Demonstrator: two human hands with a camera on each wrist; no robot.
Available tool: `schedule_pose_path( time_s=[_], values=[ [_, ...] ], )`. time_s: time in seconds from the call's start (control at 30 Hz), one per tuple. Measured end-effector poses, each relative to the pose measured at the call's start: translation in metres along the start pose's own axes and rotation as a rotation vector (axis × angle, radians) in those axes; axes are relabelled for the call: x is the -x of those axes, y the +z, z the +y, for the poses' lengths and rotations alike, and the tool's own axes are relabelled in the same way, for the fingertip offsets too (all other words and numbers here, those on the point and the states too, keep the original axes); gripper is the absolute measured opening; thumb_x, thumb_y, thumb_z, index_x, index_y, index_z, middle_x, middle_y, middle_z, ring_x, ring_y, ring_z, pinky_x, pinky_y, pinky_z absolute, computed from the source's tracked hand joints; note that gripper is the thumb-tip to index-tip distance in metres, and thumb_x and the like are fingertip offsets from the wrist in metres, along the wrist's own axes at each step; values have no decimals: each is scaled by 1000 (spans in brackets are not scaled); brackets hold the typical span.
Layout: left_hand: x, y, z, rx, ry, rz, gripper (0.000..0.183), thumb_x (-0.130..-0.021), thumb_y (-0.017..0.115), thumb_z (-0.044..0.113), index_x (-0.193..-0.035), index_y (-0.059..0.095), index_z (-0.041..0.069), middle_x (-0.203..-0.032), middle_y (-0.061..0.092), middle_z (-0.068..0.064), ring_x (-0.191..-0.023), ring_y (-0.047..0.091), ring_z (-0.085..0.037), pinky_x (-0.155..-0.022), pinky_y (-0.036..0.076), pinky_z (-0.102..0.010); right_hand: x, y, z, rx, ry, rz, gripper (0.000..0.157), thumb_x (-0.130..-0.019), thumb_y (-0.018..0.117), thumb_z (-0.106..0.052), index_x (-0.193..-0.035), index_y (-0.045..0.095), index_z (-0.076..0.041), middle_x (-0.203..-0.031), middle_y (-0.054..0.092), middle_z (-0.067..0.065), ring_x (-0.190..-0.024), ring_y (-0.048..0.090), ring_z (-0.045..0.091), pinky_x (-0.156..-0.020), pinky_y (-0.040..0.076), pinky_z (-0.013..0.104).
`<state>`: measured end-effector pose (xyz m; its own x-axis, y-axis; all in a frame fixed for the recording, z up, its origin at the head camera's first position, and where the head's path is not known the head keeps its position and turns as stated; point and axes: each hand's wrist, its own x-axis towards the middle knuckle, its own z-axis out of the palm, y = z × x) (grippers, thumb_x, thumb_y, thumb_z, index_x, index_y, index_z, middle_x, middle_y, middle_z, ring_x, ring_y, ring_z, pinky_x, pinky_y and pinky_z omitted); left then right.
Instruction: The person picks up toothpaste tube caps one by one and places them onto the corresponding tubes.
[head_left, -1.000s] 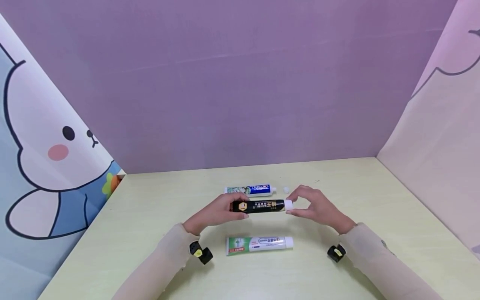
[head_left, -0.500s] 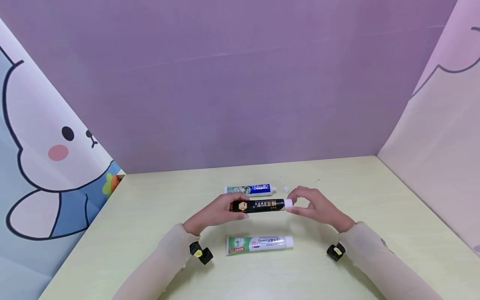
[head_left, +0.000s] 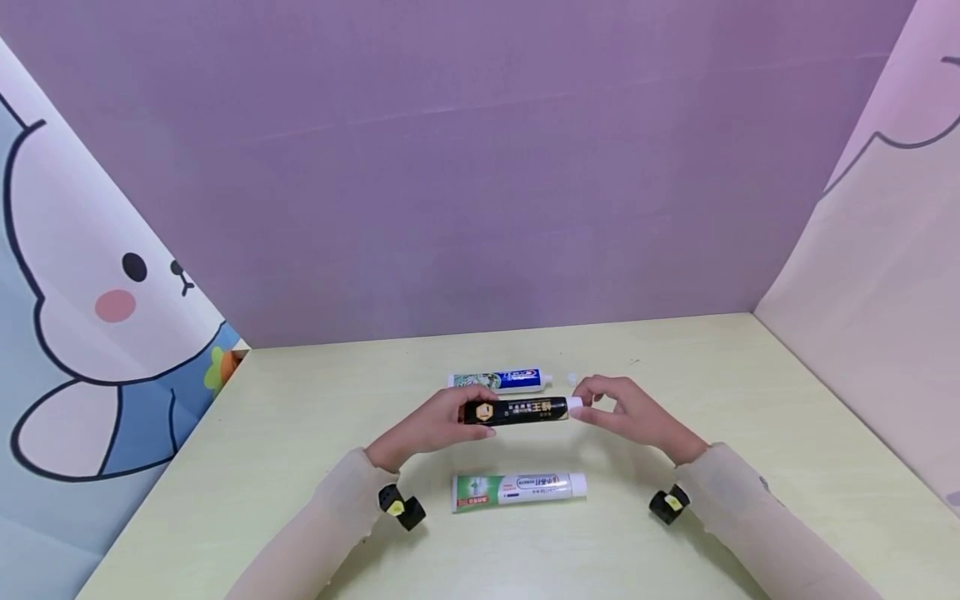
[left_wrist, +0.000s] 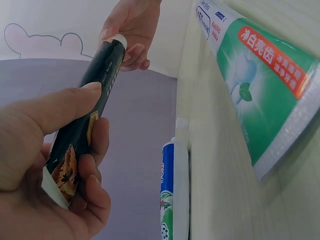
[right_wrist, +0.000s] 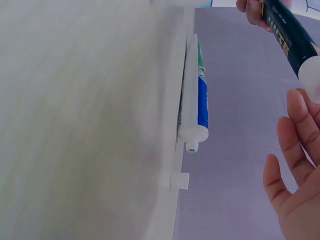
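Observation:
My left hand (head_left: 435, 427) grips a black toothpaste tube (head_left: 525, 411) round its crimped end, thumb on one side and fingers on the other. The tube is held level above the table, its white cap (right_wrist: 311, 75) pointing right. At that cap, the thumb and fingers of my right hand (head_left: 633, 415) pinch it, partly covering it in the head view. Behind the black tube lies a blue and green toothpaste tube (head_left: 517, 381), whose bare nozzle (right_wrist: 191, 147) shows in the right wrist view. A small loose white cap (right_wrist: 180, 181) rests just past that nozzle.
A green and white toothpaste tube (head_left: 517, 488) with its white cap on lies nearer the front of the pale table (head_left: 637, 550). A purple panel (head_left: 480, 183) rises at the back. Printed side panels (head_left: 105, 358) stand left and right.
My right hand has shifted slightly left and turned a little at the cap, its fingers curling more. The left hand and the tubes on the table have stayed in place.

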<state>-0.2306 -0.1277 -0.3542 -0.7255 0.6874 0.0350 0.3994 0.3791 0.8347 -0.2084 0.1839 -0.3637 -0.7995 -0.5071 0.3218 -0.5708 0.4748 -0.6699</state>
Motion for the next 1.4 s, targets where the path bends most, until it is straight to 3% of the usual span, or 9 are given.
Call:
schedule_pose_path(
  time_s=[0.13, 0.27, 0.57, 0.7, 1.0, 1.4],
  values=[
    [-1, 0, -1, 0, 8, 7, 34, -87, 68, 15, -119, 58, 8, -117, 57, -11, -91, 55, -18, -71, 49, -26, 0, 2, -1, 7, 25, 28, 6, -88, 66, -15, -94, 63, -14, -87, 60, -7, -81, 53, 10, -68, 45, 29],
    [-2, 0, 0, 18, 14, -2, 33, -88, 67, 14, -119, 58, 8, -117, 57, -12, -92, 55, -18, -71, 50, -26, 2, 2, -2, 45, -8, 85, 24, -80, 75, -11, -99, 60, -14, -95, 62, -2, -83, 55, 11, -76, 47, 29],
    [-3, -1, -2, 67, 16, -23, 32, -89, 66, 14, -118, 57, 7, -121, 54, -14, -96, 54, -21, -73, 50, -27, 2, 2, 5, 152, -268, 189, 40, -66, 82, 1, -99, 61, -9, -92, 64, 1, -78, 56, 13, -75, 45, 19],
    [-3, -1, -1, 79, 24, -30, 31, -89, 65, 12, -119, 57, 6, -120, 54, -15, -96, 54, -21, -72, 50, -27, 1, 2, 5, 172, -328, 222, 43, -63, 82, 4, -100, 64, -8, -91, 66, 2, -77, 56, 13, -75, 43, 16],
    [-3, -1, 1, 74, 19, -27, 33, -89, 66, 11, -120, 56, 6, -119, 55, -14, -94, 54, -19, -73, 50, -26, 0, 1, 6, 159, -377, 235, 40, -65, 81, 3, -100, 65, -10, -88, 65, -1, -77, 55, 13, -76, 41, 15],
    [-4, -1, 1, 37, 1, -5, 36, -88, 67, 15, -122, 57, 8, -119, 55, -11, -95, 54, -20, -74, 49, -27, 1, 1, 4, 138, -318, 231, 40, -64, 83, 2, -99, 66, -7, -89, 66, 3, -76, 56, 19, -74, 42, 14]
  ],
)
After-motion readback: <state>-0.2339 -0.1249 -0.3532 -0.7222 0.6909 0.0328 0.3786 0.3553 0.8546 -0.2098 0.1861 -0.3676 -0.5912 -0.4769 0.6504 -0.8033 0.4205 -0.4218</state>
